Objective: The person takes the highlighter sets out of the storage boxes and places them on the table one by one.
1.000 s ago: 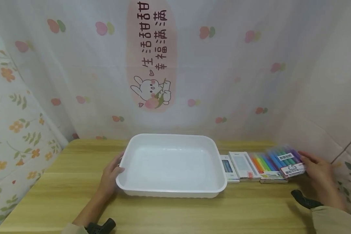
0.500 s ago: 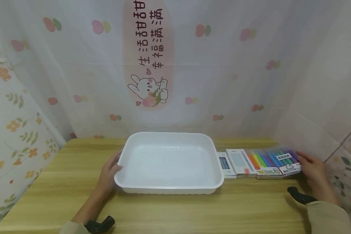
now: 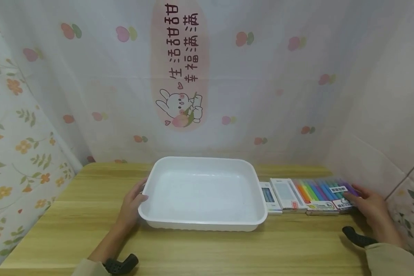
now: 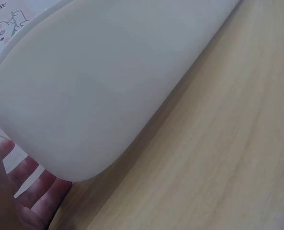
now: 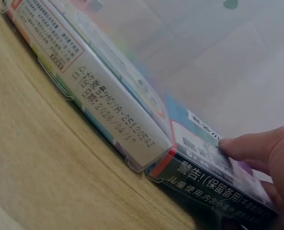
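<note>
A white rectangular plastic tray point(image 3: 203, 199) sits on the table with nothing in it. At its left end my left hand point(image 3: 131, 207) grips the rim, thumb over the edge; in the left wrist view the fingers point(image 4: 41, 189) reach behind its wall. At the far right, my right hand point(image 3: 374, 209) holds a clear-topped pack of coloured pens point(image 3: 332, 189) by its right end. The thumb point(image 5: 242, 148) lies on the top face in the right wrist view. This pack lies beside a pack of rainbow-coloured pens point(image 3: 312, 191), their edges touching or nearly so.
A white box with a pale window point(image 3: 288, 195) and a box showing blue sticks point(image 3: 270, 197) continue the row toward the tray, whose right rim partly covers the latter. The wooden table point(image 3: 207, 253) ends at a patterned curtain point(image 3: 227, 96) behind and at the right.
My right hand has lowered the pen pack from a raised, tilted position to lie beside the rainbow pack, and its thumb has come onto the top. My left hand stays at the tray.
</note>
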`<act>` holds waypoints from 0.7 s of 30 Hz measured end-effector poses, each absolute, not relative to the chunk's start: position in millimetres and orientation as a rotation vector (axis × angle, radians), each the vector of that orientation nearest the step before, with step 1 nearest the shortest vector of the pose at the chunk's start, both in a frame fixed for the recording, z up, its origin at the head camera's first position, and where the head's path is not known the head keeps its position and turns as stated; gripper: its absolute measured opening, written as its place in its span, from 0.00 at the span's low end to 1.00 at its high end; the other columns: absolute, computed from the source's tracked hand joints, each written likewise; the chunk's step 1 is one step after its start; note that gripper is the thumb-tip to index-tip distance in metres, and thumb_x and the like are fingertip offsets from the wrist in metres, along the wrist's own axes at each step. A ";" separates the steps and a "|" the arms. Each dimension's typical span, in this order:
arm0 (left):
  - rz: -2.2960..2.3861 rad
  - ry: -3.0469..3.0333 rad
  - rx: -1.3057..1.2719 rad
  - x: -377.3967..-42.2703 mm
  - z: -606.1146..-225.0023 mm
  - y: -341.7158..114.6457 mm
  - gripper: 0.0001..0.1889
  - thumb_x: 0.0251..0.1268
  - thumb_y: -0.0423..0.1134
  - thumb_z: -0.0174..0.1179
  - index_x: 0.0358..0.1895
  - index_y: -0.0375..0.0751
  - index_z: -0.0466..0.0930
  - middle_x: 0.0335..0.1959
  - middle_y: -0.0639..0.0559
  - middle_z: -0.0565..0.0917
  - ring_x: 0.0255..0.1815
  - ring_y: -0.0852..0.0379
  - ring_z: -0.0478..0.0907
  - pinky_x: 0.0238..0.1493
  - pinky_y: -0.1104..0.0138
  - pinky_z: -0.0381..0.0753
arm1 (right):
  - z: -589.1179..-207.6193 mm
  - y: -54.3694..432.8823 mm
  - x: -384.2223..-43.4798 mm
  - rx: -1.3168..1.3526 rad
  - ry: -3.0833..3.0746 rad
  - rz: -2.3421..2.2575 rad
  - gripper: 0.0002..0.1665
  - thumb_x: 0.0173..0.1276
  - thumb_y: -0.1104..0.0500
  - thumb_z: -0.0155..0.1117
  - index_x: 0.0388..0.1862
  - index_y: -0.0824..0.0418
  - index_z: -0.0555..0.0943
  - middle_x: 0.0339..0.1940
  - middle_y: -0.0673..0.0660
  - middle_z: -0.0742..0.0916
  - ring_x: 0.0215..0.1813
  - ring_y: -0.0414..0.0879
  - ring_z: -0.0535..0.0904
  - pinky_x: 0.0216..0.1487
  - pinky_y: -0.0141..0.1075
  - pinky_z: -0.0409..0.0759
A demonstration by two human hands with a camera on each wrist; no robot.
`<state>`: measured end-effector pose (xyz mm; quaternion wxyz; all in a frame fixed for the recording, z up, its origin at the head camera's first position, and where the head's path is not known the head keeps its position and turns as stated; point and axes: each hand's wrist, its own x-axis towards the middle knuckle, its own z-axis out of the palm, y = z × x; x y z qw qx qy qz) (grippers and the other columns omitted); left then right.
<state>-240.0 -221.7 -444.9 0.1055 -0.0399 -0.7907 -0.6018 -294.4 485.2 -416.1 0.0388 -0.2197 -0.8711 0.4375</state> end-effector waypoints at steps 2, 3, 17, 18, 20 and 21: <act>-1.779 -2.333 -0.108 -239.8 -444.6 -221.6 0.29 0.73 0.33 0.44 0.77 0.43 0.63 0.78 0.35 0.64 0.75 0.30 0.65 0.66 0.40 0.76 | -416.5 483.8 -295.2 -0.671 -2.703 1.285 0.49 0.75 0.42 0.54 0.81 0.64 0.47 0.80 0.74 0.54 0.80 0.74 0.51 0.75 0.67 0.58; -1.778 -2.335 -0.105 -239.7 -444.5 -221.5 0.29 0.73 0.33 0.44 0.77 0.43 0.63 0.78 0.35 0.64 0.75 0.30 0.65 0.65 0.40 0.76 | -416.7 483.5 -295.5 -0.666 -2.715 1.259 0.49 0.75 0.42 0.54 0.81 0.65 0.47 0.80 0.75 0.53 0.80 0.75 0.50 0.75 0.67 0.58; -1.804 -2.321 -0.086 -239.0 -442.3 -218.8 0.29 0.72 0.33 0.44 0.77 0.43 0.63 0.78 0.34 0.64 0.75 0.30 0.66 0.66 0.39 0.74 | -411.2 473.1 -290.5 -0.633 -2.938 0.959 0.56 0.74 0.36 0.52 0.78 0.76 0.45 0.75 0.84 0.55 0.74 0.81 0.52 0.71 0.70 0.58; -1.806 -2.319 -0.086 -239.0 -442.4 -218.8 0.29 0.72 0.32 0.44 0.77 0.43 0.63 0.78 0.34 0.64 0.75 0.30 0.66 0.66 0.39 0.74 | -410.8 472.1 -290.7 -0.636 -2.946 0.948 0.56 0.74 0.36 0.52 0.78 0.76 0.45 0.75 0.84 0.55 0.74 0.81 0.52 0.71 0.70 0.58; -1.809 -2.313 -0.084 -238.9 -442.8 -219.0 0.30 0.71 0.32 0.44 0.76 0.43 0.63 0.77 0.33 0.65 0.74 0.29 0.66 0.66 0.39 0.75 | -410.4 470.5 -290.9 -0.638 -2.960 0.929 0.56 0.74 0.36 0.51 0.78 0.76 0.46 0.75 0.85 0.55 0.74 0.82 0.51 0.71 0.70 0.57; -1.812 -2.311 -0.081 -238.8 -442.9 -219.2 0.30 0.71 0.32 0.45 0.76 0.43 0.63 0.77 0.33 0.65 0.74 0.29 0.66 0.66 0.39 0.75 | -410.2 470.1 -291.0 -0.622 -2.967 0.922 0.56 0.74 0.36 0.51 0.78 0.77 0.46 0.74 0.85 0.55 0.74 0.82 0.51 0.71 0.70 0.56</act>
